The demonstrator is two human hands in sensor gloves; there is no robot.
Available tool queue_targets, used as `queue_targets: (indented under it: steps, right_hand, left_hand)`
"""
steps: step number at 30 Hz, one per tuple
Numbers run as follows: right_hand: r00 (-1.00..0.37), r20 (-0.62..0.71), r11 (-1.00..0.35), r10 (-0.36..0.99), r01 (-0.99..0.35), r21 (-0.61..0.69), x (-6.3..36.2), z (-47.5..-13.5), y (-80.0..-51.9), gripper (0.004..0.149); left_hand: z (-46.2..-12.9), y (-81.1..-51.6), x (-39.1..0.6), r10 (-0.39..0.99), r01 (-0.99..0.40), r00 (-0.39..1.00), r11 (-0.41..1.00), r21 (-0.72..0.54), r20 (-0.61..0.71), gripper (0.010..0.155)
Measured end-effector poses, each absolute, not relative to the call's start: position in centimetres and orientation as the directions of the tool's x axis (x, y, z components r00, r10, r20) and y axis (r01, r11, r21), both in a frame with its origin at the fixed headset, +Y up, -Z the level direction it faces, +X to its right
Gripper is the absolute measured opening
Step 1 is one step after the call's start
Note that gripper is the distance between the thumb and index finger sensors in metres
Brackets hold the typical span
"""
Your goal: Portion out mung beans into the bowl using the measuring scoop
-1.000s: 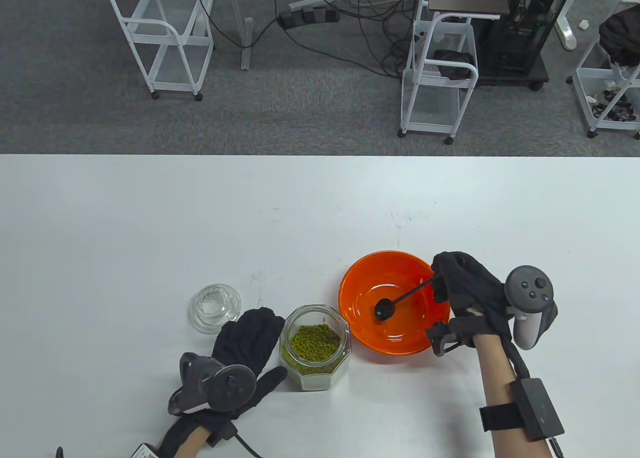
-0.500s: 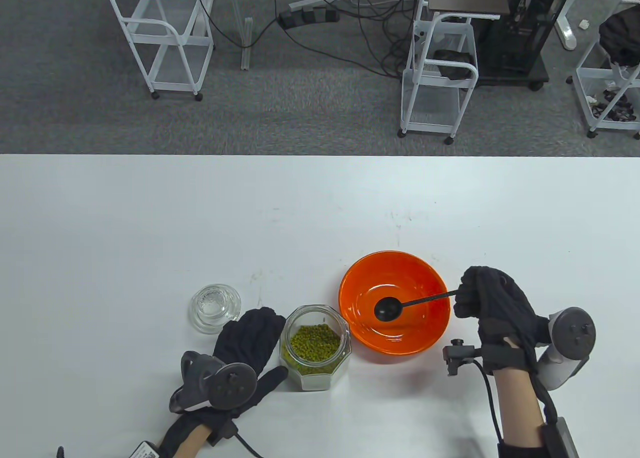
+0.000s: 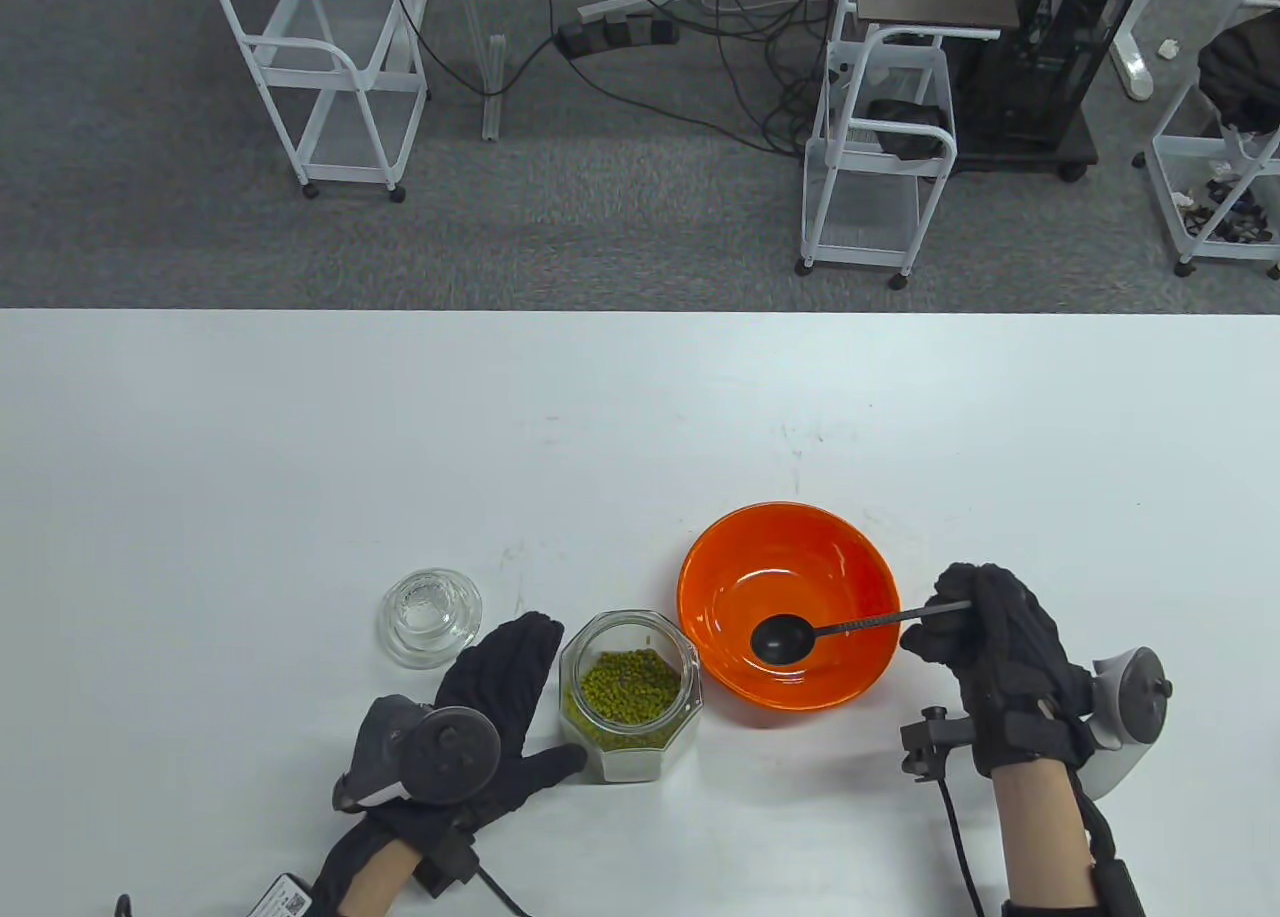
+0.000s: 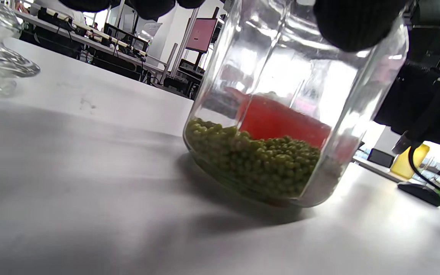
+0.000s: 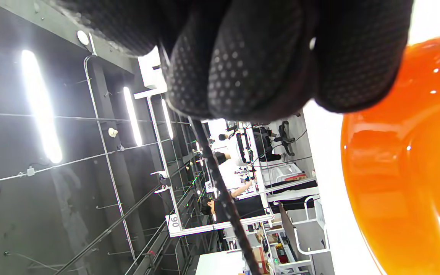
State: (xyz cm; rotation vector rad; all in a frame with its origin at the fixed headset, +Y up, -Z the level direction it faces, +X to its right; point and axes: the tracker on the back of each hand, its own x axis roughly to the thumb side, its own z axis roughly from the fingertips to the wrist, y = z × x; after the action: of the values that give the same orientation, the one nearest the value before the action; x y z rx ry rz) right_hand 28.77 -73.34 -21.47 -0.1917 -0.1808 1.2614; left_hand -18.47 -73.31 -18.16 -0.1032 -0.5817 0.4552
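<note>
Table view: the right hand (image 3: 1000, 647) sits right of the orange bowl (image 3: 730, 577), its grip curled tight around the handle end of the black measuring scoop (image 3: 785, 639). The scoop's round cup hangs over the bowl's inside, handle running out across the right rim. Compared with 0.5 s ago, this hand has slid lower and slightly right, and the scoop cup sits a little nearer the bowl's near wall; 1 s ago the hand was over the bowl's right rim. The left hand (image 3: 490, 727) lies beside the open glass jar (image 3: 630, 695) of mung beans (image 3: 630, 682), fingers straight, thumb tip touching the jar's base; it has turned slightly since. A glass lid (image 3: 430, 617) rests on the white tabletop (image 3: 400, 437) left of the jar.

Left wrist view: the jar is partly filled with beans, a fingertip (image 4: 353, 26) against its glass.

Right wrist view: curled fingers (image 5: 250, 68) clamp the thin scoop handle (image 5: 224, 198) beside the bowl's wall (image 5: 395, 172).
</note>
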Motion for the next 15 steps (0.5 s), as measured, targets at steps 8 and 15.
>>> queue_targets:
  steps: [8, 15]
  right_hand:
    - [0.288, 0.02, 0.286, 0.957, -0.935, -0.208, 28.2, -21.5, -73.3, 0.045]
    - [0.296, 0.014, 0.293, 0.955, -0.936, -0.194, 28.0, -21.4, -73.4, 0.045]
  left_hand:
    - [-19.9, -71.6, -17.9, 0.678, -0.579, 0.551, 0.73, -0.362, 0.486, 0.122]
    - [-21.0, -71.0, -15.8, 0.671, -0.548, 0.537, 0.739, -0.393, 0.511, 0.126]
